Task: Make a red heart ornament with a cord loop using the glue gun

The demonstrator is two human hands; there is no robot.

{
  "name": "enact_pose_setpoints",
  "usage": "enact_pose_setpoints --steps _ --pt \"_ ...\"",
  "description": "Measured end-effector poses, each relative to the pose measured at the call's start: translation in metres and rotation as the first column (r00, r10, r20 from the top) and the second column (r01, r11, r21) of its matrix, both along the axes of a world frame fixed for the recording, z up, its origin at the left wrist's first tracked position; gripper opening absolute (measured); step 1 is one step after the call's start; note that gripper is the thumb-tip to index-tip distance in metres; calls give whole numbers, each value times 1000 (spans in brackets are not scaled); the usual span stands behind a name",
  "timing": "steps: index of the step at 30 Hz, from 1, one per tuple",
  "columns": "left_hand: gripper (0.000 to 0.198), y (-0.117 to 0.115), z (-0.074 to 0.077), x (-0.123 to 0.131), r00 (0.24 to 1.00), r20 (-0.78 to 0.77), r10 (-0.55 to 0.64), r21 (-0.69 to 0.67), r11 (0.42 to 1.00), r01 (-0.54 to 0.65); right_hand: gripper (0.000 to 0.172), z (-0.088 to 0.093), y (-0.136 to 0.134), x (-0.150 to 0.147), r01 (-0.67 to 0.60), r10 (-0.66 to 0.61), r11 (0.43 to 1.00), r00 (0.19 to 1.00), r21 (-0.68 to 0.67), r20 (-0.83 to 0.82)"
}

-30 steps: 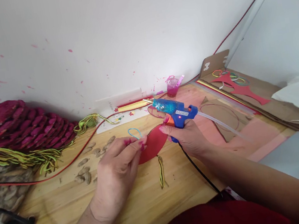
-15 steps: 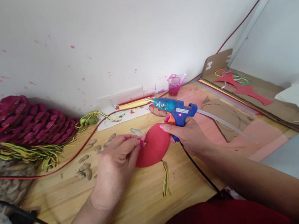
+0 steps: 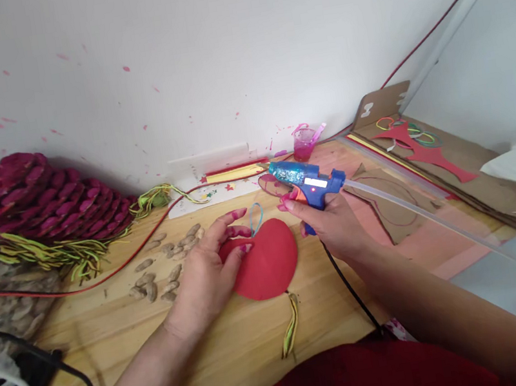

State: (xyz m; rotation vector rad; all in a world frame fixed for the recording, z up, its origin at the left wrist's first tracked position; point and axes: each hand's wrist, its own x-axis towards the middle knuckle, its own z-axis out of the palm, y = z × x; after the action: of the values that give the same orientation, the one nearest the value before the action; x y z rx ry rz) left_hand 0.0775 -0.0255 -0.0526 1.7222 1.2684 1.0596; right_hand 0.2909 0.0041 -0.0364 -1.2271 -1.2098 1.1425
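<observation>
A round red disc (image 3: 269,266) lies on the wooden table in front of me, with a thin blue loop (image 3: 255,218) at its top edge and a yellow-green yarn tassel (image 3: 291,331) at its bottom. My left hand (image 3: 210,259) is at the disc's left side. Its fingers are spread, and the thumb rests on the red face. Wrapped round the handle of a blue glue gun (image 3: 308,185) is my right hand (image 3: 328,221). The nozzle points to the left, past the disc, and a clear glue stick (image 3: 413,217) sticks out of the back.
Peanuts (image 3: 148,285) lie scattered left of the disc. A stack of magenta peanut-covered pieces (image 3: 39,201) stands at the back left. A red cord (image 3: 119,277) crosses the table. Near the wall is a cup of pink paint (image 3: 304,145); cardboard (image 3: 390,205) lies at the right.
My left fingers have spread from a pinch at the disc's top edge. The disc has come down slightly, and my right hand has moved off it to the right with the glue gun.
</observation>
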Motion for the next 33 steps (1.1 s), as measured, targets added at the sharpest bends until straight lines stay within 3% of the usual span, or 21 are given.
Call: enact_pose_setpoints --steps 5,8,10,12,14,17,19,21,24,28,33 --pt "55 -2 -8 5 995 -71 -64 40 997 67 41 4 -1 -1 -50 51 998 998 48 -24" --pt "55 -2 -3 4 968 -249 19 230 972 40 35 7 -3 -3 -66 66 998 998 20 -22" --pt "52 -2 3 2 937 -330 112 384 923 26 31 8 -4 -5 -64 64 998 998 -8 -16" --pt "43 -3 9 0 917 -380 123 459 886 71 28 8 -4 -5 -56 56 998 998 -29 -3" --pt "32 -8 10 2 885 -466 13 445 867 222 27 7 -3 -5 -35 36 998 999 -50 20" --pt "30 -21 6 11 729 -675 -113 345 825 448 27 4 -4 -5 -24 28 995 998 -95 50" --pt "47 -30 3 17 619 -778 -104 266 839 475 26 2 -5 -4 -53 60 992 997 -114 58" --pt "62 -37 2 21 558 -819 -130 210 838 504 25 -1 -6 -5 -97 106 989 991 -109 77" --pt "72 -41 3 24 538 -829 -153 135 878 459 22 -3 -7 -6 -133 139 989 984 -63 110" --pt "68 -43 2 23 552 -817 -166 102 901 422 21 -4 -7 -7 -177 184 983 970 -53 160" --pt "61 -44 4 22 519 -843 -143 121 889 441 27 -3 -6 -8 -199 234 964 950 -176 205"
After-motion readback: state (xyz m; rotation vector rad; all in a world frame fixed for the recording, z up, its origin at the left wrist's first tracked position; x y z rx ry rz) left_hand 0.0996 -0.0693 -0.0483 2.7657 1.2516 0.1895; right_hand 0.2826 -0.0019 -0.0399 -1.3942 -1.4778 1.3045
